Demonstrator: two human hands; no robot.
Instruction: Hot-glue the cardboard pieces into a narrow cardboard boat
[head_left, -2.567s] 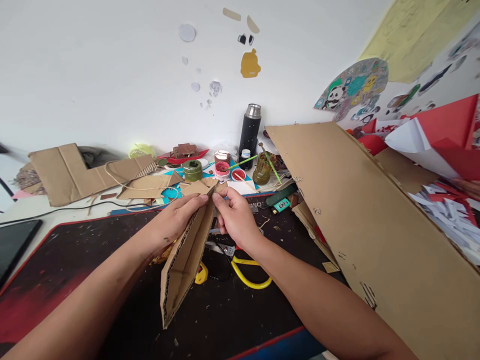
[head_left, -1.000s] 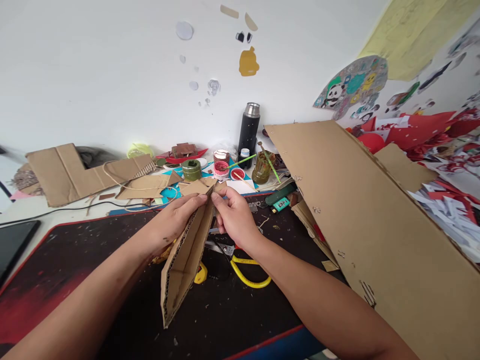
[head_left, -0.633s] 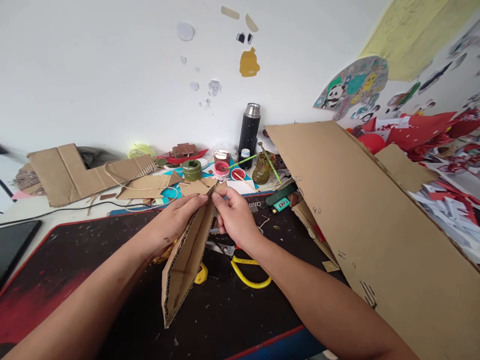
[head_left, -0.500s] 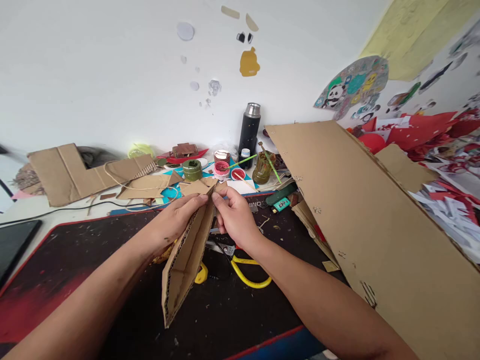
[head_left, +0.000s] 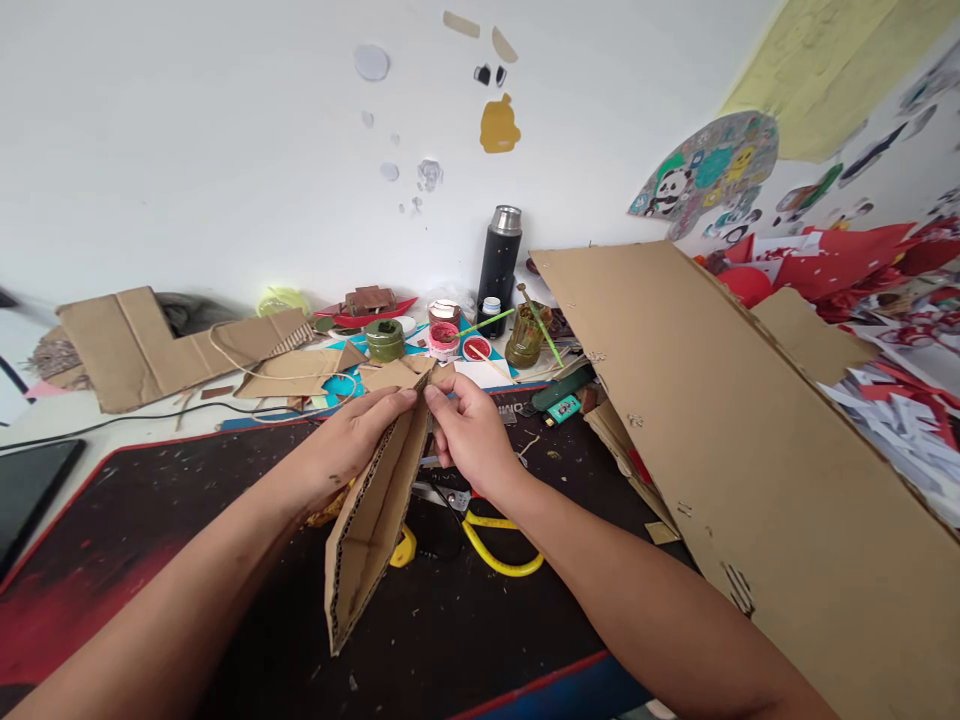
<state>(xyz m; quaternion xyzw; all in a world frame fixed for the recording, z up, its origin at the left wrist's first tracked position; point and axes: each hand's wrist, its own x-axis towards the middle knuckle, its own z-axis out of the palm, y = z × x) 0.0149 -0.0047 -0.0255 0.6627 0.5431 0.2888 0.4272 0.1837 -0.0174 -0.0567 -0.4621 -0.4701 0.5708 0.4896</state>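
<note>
A folded piece of cardboard [head_left: 375,530], long and boat-shaped with pointed ends, is held up over the dark desk mat [head_left: 247,620]. My left hand [head_left: 367,425] grips its far end from the left, thumb on the upper edge. From the right, my right hand [head_left: 469,425] pinches the same far tip between thumb and curled fingers. The near end points toward me and its two walls stand apart. Under my right wrist lie yellow-handled scissors [head_left: 502,570], partly hidden. A yellow object [head_left: 403,548] shows behind the cardboard.
A large cardboard sheet [head_left: 735,450] leans along the right side. Paint jars [head_left: 385,340], a black thermos [head_left: 500,260] and a red model boat [head_left: 371,305] stand by the wall. Cardboard scraps [head_left: 142,350] and a black cable [head_left: 187,408] lie at the left; a tablet-like panel [head_left: 34,500] sits nearer.
</note>
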